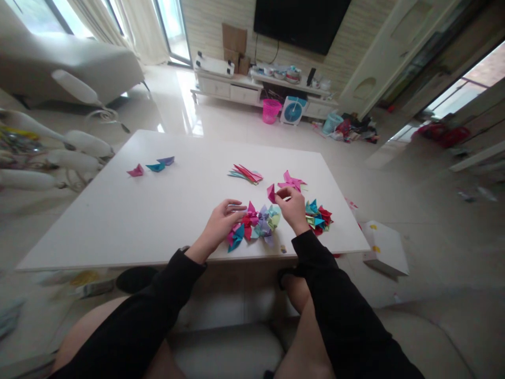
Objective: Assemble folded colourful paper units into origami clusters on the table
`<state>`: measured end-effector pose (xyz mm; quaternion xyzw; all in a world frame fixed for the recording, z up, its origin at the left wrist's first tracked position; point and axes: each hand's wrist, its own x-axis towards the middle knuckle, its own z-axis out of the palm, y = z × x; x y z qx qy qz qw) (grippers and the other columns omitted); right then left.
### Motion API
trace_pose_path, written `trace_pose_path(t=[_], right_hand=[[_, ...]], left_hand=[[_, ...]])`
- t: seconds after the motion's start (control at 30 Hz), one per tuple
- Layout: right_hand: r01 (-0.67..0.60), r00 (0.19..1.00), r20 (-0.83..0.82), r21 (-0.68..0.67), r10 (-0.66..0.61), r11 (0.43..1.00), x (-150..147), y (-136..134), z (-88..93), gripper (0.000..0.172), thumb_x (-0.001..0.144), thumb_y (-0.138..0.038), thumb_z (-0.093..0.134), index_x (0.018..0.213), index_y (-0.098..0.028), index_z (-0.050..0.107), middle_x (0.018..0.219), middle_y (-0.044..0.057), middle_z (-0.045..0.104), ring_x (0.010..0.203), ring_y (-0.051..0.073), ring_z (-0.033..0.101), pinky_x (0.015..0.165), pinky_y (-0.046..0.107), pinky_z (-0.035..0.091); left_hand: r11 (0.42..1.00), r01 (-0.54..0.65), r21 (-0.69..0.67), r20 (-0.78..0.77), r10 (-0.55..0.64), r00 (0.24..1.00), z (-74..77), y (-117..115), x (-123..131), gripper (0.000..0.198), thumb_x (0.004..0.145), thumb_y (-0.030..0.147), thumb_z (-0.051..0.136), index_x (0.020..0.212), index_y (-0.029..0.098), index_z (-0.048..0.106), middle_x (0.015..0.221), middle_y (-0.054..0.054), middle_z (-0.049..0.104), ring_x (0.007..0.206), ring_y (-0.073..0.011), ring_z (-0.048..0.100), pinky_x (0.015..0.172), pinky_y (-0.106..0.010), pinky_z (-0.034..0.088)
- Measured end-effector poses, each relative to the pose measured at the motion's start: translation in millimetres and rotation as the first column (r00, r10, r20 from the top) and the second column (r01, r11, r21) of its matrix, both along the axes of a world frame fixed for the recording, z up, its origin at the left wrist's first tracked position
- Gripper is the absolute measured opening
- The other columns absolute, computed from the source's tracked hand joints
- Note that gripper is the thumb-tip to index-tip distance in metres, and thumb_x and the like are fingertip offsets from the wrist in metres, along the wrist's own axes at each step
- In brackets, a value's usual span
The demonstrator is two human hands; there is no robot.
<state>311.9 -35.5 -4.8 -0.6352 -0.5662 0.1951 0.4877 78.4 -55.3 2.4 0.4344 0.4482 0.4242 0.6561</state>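
Between the thumb and fingers of my right hand [291, 209] is a pink folded-paper piece [271, 193], held just above the white table [185, 210]. My left hand [224, 223] is open, its fingertips at the upper left edge of a pile of folded-paper flowers [258, 225] in pink, red, lilac, blue and pale green. Whether those fingertips touch the pile I cannot tell. Behind my right hand lies a pink pinwheel-like paper shape [291, 180]. Right of my wrist sits a second paper cluster [319, 217] in teal, red and green, partly covered by the hand.
A fan of narrow folded strips [246, 174] lies at the table's middle back. Farther left rest pink [136, 171], teal [155, 167] and purple [166, 160] paper pieces. A white box [384, 247] stands on the floor beyond the right edge.
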Motion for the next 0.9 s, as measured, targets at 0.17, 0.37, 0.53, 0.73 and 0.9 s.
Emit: trace_pose_path(t=[0.17, 0.37, 0.53, 0.73, 0.9], right_hand=[[0.279, 0.933, 0.258, -0.077, -0.251, 0.957, 89, -1, -8.0, 0.007, 0.072, -0.026, 0.066, 0.074, -0.02, 0.07, 0.073, 0.005, 0.072, 0.069, 0.02, 0.063, 0.071, 0.032, 0.046], [0.542, 0.768, 0.493, -0.16, -0.409, 0.825, 174, -31, -26.1, 0.007, 0.071, -0.025, 0.066, 0.072, -0.02, 0.071, 0.078, 0.01, 0.075, 0.072, 0.023, 0.062, 0.07, 0.034, 0.043], [0.566, 0.735, 0.552, -0.179, -0.394, 0.805, 205, -50, -42.1, 0.01, 0.072, -0.029, 0.065, 0.075, -0.021, 0.07, 0.08, 0.012, 0.075, 0.076, 0.025, 0.063, 0.072, 0.036, 0.044], [0.558, 0.752, 0.496, -0.131, -0.433, 0.819, 211, -49, -47.8, 0.016, 0.074, -0.032, 0.063, 0.082, -0.02, 0.069, 0.088, 0.012, 0.075, 0.076, 0.024, 0.063, 0.078, 0.038, 0.046], [0.552, 0.806, 0.266, -0.011, -0.529, 0.834, 201, -34, -36.3, 0.022, 0.07, -0.031, 0.061, 0.085, -0.017, 0.067, 0.087, 0.011, 0.072, 0.078, 0.023, 0.063, 0.079, 0.037, 0.05]], left_hand=[[1.0, -0.013, 0.003, -0.037, 0.013, 0.999, 1.2, 2, -4, 0.037, 0.07, 0.031, 0.08, 0.1, 0.017, 0.063, 0.109, -0.012, 0.074, 0.096, -0.0229, 0.073, 0.081, -0.035, 0.057], [1.0, -0.031, 0.0, -0.031, 0.031, 0.999, 6.0, 2, -7, 0.034, 0.069, 0.029, 0.077, 0.097, 0.016, 0.063, 0.104, -0.01, 0.074, 0.09, -0.0208, 0.072, 0.079, -0.034, 0.057], [0.999, -0.042, -0.011, -0.03, 0.041, 0.999, 4.2, 3, -11, 0.035, 0.068, 0.029, 0.078, 0.096, 0.016, 0.063, 0.103, -0.009, 0.073, 0.088, -0.0201, 0.071, 0.077, -0.033, 0.057], [0.999, -0.039, -0.015, -0.043, 0.038, 0.998, 1.0, 6, -12, 0.035, 0.068, 0.03, 0.078, 0.096, 0.016, 0.064, 0.102, -0.01, 0.073, 0.088, -0.0204, 0.071, 0.075, -0.032, 0.056], [1.0, -0.002, -0.008, -0.069, 0.002, 0.998, -1.0, 7, -11, 0.034, 0.069, 0.032, 0.077, 0.095, 0.016, 0.064, 0.1, -0.008, 0.073, 0.086, -0.0196, 0.071, 0.077, -0.032, 0.056]])
